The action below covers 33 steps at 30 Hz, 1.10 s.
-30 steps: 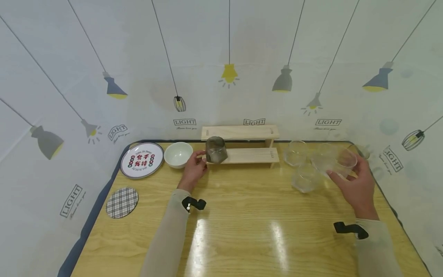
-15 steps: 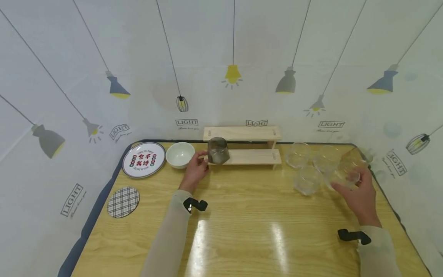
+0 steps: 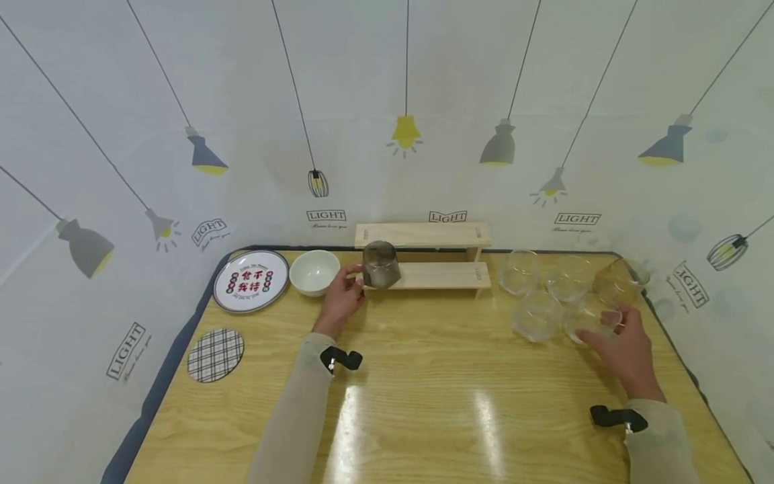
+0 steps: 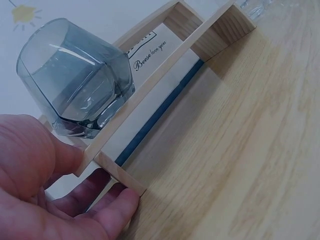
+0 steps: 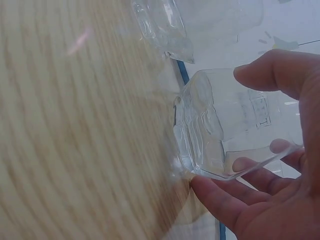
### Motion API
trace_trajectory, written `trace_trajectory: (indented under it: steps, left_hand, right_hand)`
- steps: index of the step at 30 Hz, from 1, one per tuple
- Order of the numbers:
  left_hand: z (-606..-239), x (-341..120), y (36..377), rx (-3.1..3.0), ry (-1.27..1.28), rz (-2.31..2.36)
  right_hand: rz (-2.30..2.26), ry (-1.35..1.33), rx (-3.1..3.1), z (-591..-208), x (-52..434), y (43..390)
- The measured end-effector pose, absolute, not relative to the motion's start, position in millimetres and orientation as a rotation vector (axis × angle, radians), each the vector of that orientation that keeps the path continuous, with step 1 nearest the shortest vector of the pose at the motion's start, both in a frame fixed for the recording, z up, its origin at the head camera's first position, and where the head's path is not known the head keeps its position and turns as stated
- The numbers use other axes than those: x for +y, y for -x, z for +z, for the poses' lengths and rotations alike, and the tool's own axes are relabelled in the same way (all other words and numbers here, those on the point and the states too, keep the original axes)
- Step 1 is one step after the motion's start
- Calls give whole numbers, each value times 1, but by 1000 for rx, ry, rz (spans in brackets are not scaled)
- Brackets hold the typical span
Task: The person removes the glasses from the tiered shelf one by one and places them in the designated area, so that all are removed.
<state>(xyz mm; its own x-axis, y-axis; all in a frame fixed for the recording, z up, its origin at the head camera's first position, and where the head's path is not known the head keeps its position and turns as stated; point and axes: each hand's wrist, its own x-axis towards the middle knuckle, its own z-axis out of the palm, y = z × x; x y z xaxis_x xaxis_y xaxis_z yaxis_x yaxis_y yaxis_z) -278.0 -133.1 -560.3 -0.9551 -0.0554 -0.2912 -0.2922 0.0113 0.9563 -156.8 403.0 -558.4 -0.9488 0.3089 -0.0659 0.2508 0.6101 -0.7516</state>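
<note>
My left hand (image 3: 341,296) grips the left end of a two-tier wooden rack (image 3: 441,274), thumb on the lower shelf's edge and fingers (image 4: 107,205) curled under the end post. A smoky grey glass (image 3: 380,263) stands on that lower shelf just beside the thumb, large in the left wrist view (image 4: 80,75). My right hand (image 3: 623,339) holds a clear faceted glass (image 3: 591,321) low at the table, tilted, among several other clear glasses (image 3: 537,314). In the right wrist view the thumb and fingers (image 5: 225,200) wrap this clear glass (image 5: 215,125).
At the back left of the wooden table (image 3: 435,390) lie a printed plate (image 3: 249,280) and a white bowl (image 3: 313,270), with a plaid coaster (image 3: 215,353) nearer the left edge. A lamp-patterned cloth walls in the table on three sides.
My right hand has brought the clear glass down from above the cluster to table height. The left hand and the grey glass have not moved.
</note>
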Motion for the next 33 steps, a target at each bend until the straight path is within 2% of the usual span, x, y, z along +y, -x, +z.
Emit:
trace_trajectory:
  steps: [15, 25, 33]
  left_hand:
    - [-562, -131, 277, 2130, 341, 2098]
    - [-559, -129, 277, 2131, 353, 2077]
    - [-559, -131, 277, 2112, 365, 2082]
  right_hand:
    - [1303, 427, -2652, -551, 399, 153]
    - [1331, 371, -2496, -521, 382, 146]
    - [1339, 208, -2405, -495, 344, 150]
